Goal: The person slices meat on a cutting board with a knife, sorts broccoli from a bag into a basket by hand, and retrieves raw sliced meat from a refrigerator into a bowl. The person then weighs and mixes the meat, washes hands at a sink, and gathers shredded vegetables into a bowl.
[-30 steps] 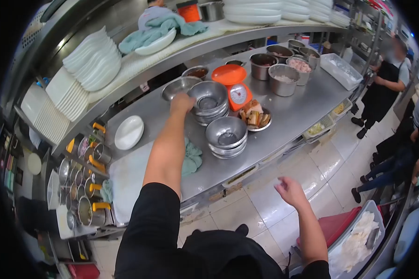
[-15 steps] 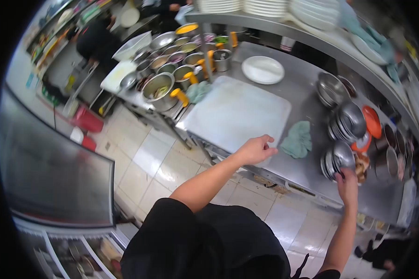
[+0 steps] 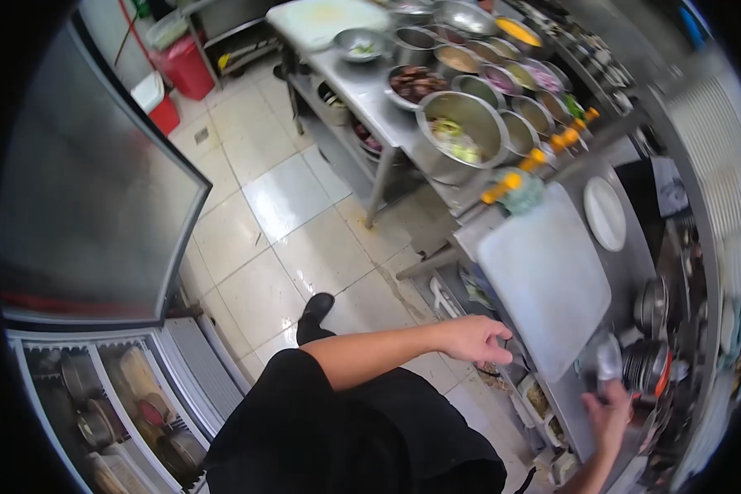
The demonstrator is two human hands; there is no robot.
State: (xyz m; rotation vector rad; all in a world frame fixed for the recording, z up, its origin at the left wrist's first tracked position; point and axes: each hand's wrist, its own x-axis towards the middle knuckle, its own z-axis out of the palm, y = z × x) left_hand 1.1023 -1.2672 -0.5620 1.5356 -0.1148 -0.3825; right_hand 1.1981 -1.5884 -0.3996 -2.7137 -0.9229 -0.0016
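Observation:
My left hand (image 3: 477, 339) hovers in front of the white cutting board (image 3: 543, 280), near the counter's edge. It holds nothing; its fingers are loosely bent, with the thumb apart. Over the counter, my right hand (image 3: 609, 416) grips a shiny metal bowl (image 3: 608, 356) by its near rim. Motion blurs that bowl, and my fingers partly cover it. Close beside it stands a stack of metal bowls (image 3: 646, 366). Behind the board lies a white oval plate (image 3: 605, 214). A green cloth (image 3: 523, 193) rests at the board's far left corner.
A large metal pot (image 3: 463, 123) of cut vegetables stands among several ingredient containers. A smaller metal bowl (image 3: 361, 45) is farther left. The glass door (image 3: 99, 189) of a refrigerator stands open on my left, above containers inside. Stacked plates (image 3: 708, 123) fill the shelf at right.
The view has swung left, bringing the refrigerator and the floor further in. My right hand has taken a metal bowl away from the stack. My left hand remains empty.

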